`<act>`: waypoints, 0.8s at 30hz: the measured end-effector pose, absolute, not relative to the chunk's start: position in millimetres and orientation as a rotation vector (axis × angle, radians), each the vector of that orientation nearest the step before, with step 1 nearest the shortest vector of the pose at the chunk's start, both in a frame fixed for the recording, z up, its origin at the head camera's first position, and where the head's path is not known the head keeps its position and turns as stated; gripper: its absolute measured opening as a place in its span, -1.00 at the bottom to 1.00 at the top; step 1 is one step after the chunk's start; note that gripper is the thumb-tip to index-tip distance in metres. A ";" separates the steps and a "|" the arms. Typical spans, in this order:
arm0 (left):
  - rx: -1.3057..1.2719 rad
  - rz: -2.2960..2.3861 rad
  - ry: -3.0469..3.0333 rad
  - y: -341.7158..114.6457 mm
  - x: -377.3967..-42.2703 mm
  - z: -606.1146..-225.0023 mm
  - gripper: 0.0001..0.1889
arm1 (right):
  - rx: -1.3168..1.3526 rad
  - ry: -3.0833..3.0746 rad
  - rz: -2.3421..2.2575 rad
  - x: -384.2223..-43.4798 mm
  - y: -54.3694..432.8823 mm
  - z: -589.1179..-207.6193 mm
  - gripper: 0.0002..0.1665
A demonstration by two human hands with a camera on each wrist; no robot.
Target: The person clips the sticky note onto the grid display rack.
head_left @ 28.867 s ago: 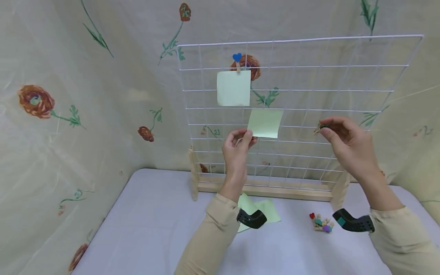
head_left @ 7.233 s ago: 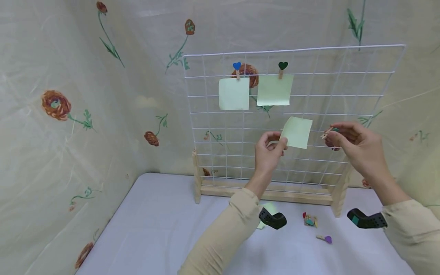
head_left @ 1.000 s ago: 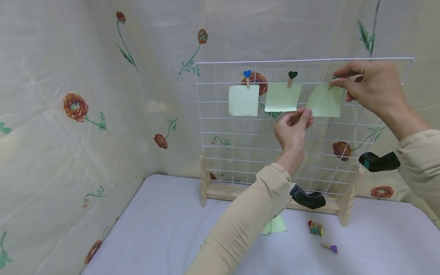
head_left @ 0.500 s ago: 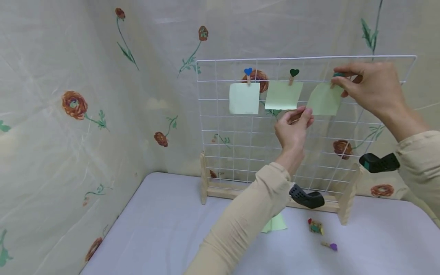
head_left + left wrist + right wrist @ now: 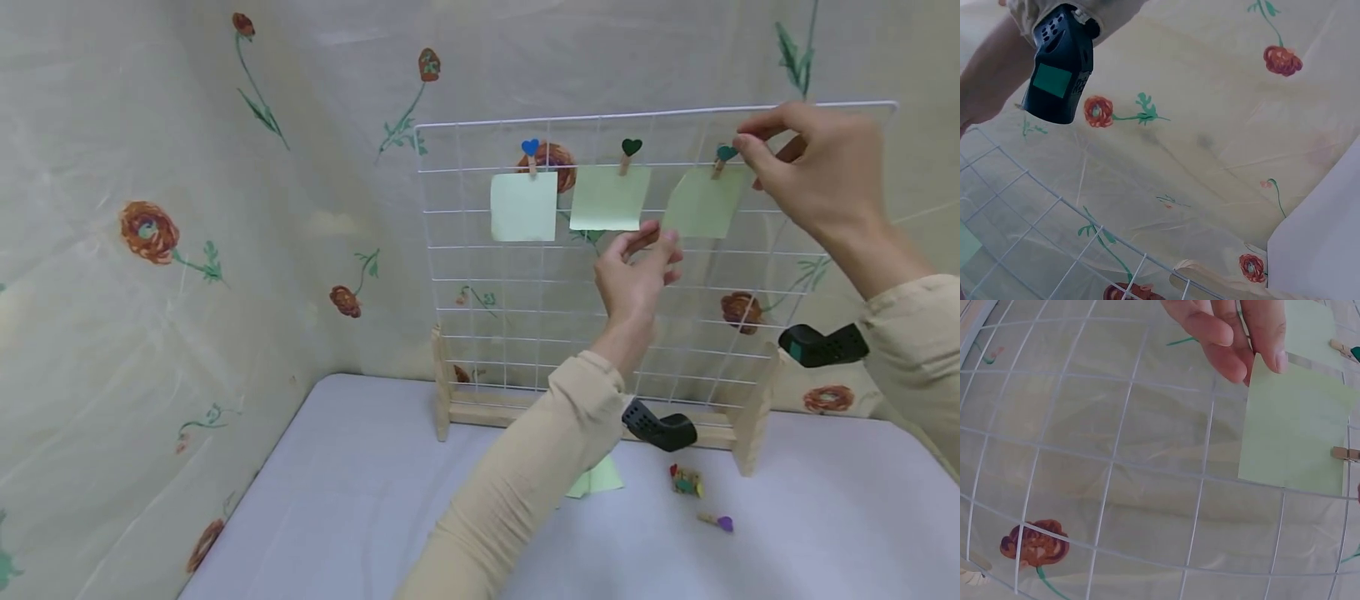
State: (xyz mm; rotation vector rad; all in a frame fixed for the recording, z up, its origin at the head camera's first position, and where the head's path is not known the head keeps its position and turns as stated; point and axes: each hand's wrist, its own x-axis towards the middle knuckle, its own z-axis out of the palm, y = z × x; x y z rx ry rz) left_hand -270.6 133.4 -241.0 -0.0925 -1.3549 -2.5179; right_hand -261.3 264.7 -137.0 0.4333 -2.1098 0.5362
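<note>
A pale green paper note (image 5: 703,204) hangs third in a row on the white wire grid (image 5: 480,247). My left hand (image 5: 632,271) pinches its lower left corner; the right wrist view shows the thumb (image 5: 1272,344) over the corner of that note (image 5: 1297,425). A mini clothespin with a teal heart (image 5: 726,152) grips the note's top edge on a grid wire. Beside that heart, at its right edge, are the thumb and index fingertips of my right hand (image 5: 825,167), and the heart's face is uncovered. The left wrist view shows neither my left fingers nor the clip.
Two more notes hang to the left, under a blue heart clothespin (image 5: 531,150) and a dark green one (image 5: 632,148). Loose notes (image 5: 600,477) lie on the white table (image 5: 360,483), near several clothespins (image 5: 686,481) and a purple heart one (image 5: 717,523). Wooden feet (image 5: 441,387) support the grid.
The second and third notes have been clipped up since the oldest frame. In the last half second my right fingertips slide off the teal heart to its right; my left hand stays at the corner.
</note>
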 end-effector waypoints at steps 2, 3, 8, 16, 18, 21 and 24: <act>-0.108 -2.517 -1.368 132.6 -270.1 -242.5 -0.84 | 0.430 -2.049 0.555 -260.7 266.1 -139.0 -0.69; -0.118 -2.515 -1.380 132.0 -269.8 -243.6 -0.84 | 0.427 -2.032 0.567 -260.3 267.2 -140.1 -0.69; -0.201 -2.512 -1.470 126.8 -268.9 -250.6 -0.81 | 0.405 -2.005 0.636 -258.1 271.6 -150.7 -0.70; -0.318 -2.436 -1.672 115.8 -269.0 -266.1 -0.75 | 0.330 -2.053 0.838 -254.8 277.7 -181.2 -0.84; -0.376 -2.372 -1.746 111.8 -269.5 -270.9 -0.73 | 0.331 -2.053 0.862 -254.2 278.4 -190.3 -0.90; -0.441 -2.238 -1.874 105.7 -271.0 -277.3 -0.71 | 0.382 -2.040 0.852 -255.5 277.7 -202.7 -0.88; -0.474 -2.125 -1.974 101.9 -272.6 -284.4 -0.70 | 0.419 -2.039 0.817 -256.8 278.3 -214.7 -0.82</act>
